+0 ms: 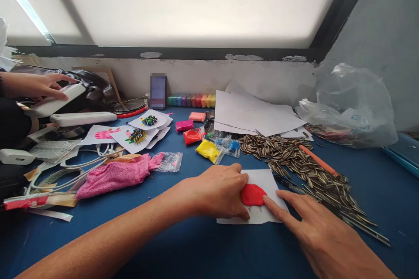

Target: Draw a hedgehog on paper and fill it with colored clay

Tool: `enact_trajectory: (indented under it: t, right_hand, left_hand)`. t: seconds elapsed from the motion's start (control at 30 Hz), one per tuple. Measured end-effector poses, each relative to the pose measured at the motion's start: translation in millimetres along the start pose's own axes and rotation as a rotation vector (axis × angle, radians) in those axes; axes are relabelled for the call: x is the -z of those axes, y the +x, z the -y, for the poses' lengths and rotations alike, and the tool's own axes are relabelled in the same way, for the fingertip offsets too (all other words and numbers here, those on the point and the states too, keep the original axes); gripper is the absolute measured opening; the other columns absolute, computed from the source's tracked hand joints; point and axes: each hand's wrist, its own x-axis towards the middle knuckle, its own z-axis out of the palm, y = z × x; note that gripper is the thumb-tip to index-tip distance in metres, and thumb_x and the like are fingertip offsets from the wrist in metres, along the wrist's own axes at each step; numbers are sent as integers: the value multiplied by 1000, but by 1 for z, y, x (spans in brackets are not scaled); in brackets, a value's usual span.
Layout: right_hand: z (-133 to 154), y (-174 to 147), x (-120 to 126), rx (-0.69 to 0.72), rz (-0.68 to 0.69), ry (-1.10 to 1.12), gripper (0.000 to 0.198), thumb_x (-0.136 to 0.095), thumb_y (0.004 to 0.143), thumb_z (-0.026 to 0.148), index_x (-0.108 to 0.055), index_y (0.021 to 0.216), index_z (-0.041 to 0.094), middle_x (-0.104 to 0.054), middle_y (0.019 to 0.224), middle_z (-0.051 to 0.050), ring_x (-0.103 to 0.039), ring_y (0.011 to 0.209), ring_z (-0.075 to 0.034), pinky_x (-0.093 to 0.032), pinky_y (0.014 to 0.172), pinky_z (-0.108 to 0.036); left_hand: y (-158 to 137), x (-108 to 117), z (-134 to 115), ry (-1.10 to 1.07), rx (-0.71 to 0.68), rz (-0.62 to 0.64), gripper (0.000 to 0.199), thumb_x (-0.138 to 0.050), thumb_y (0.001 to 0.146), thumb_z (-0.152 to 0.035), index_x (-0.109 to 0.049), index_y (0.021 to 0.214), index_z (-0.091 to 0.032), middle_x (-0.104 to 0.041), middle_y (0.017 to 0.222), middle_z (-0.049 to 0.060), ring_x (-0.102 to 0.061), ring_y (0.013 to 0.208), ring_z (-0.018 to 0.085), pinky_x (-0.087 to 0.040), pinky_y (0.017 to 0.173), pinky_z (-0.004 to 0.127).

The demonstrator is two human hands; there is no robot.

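Observation:
A flattened red clay piece (pixel 254 195) lies on a small white sheet of paper (pixel 231 221) in front of me. Short drawn lines show on the paper just below the clay. My left hand (pixel 222 189) rests over the paper's left part, thumb and index finger apart at the clay's left edge. From the other side, my right hand (pixel 307 216) touches the clay's right edge with its thumb, its index finger stretched out over the paper's right edge. Both hands look open, though some left fingers are hidden underneath.
Sunflower seeds (pixel 288 157) are heaped at right, with an orange stick (pixel 319 161) and tweezers-like metal tools (pixel 363 226). Behind lie a yellow clay packet (pixel 209 150), white sheets (pixel 255 113) and seed-decorated cards (pixel 134 139). A pink cloth (pixel 114 176) lies left; another person's hand (pixel 39 85) holds a white device.

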Motion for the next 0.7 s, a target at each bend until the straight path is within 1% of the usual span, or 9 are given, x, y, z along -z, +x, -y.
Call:
enact_trajectory:
  t: [0.13,0.23,0.3,0.4,0.47,0.5,0.57,0.63,0.7]
  right_hand:
    - [-4,0,1,-55,31,99,56,-37,83,3,-60,130,22,-71,109,-13,-72,90,-22,-63,67,-32]
    - [-6,0,5,-122,53,171,48,-38,89,11,-57,132,23,-68,115,-12,-70,97,-22,-62,72,-31]
    - [-5,2,7,-135,32,192,41,-40,92,15,-61,125,23,-68,113,-11,-70,97,-22,-62,72,-31]
    - [-5,9,11,-142,-18,252,29,-41,95,18,-67,103,22,-68,104,-10,-70,90,-20,-59,71,-29]
    - [-6,14,12,-159,-16,297,25,-42,96,21,-65,89,22,-68,95,-8,-69,81,-18,-57,67,-29]
    - [-7,17,13,-169,0,315,24,-42,96,22,-64,85,21,-67,91,-7,-67,77,-18,-55,64,-29]
    - [-10,24,13,-181,55,358,22,-43,96,22,-61,84,22,-65,88,-6,-65,74,-18,-53,62,-29]
    - [-15,30,10,-189,117,404,18,-45,96,22,-60,88,23,-64,92,-5,-64,80,-19,-52,65,-31]
    - [-19,34,6,-193,158,438,11,-51,95,27,-60,91,24,-64,96,-5,-64,86,-20,-52,71,-32]
  left_hand:
    - [0,1,0,-8,-7,-4,43,-67,76,-51,-58,99,-16,-56,98,6,-59,77,20,-43,62,28]
    - [0,2,-1,-13,-5,3,44,-67,75,-51,-58,98,-16,-56,98,6,-59,77,20,-42,61,27]
    - [0,2,0,-11,-2,6,44,-67,75,-52,-58,98,-16,-56,98,7,-59,77,20,-42,61,27]
    - [0,0,1,-12,-11,-3,44,-66,75,-52,-58,98,-16,-56,98,7,-59,78,20,-42,62,27]
    - [0,-1,2,-15,-19,-7,43,-65,75,-53,-58,97,-16,-55,98,6,-59,79,20,-43,62,27]
    - [0,-1,2,-16,-18,-6,43,-65,75,-53,-58,97,-16,-55,98,6,-59,79,20,-43,62,27]
    - [0,-1,2,-16,-16,-2,43,-64,75,-53,-58,97,-17,-56,98,6,-59,79,20,-44,64,27]
    - [0,0,2,-12,-13,1,43,-65,76,-53,-57,97,-16,-56,98,7,-60,80,20,-44,65,27]
    - [0,0,2,-13,-22,-2,43,-64,76,-53,-57,97,-16,-56,98,7,-60,80,20,-45,66,28]
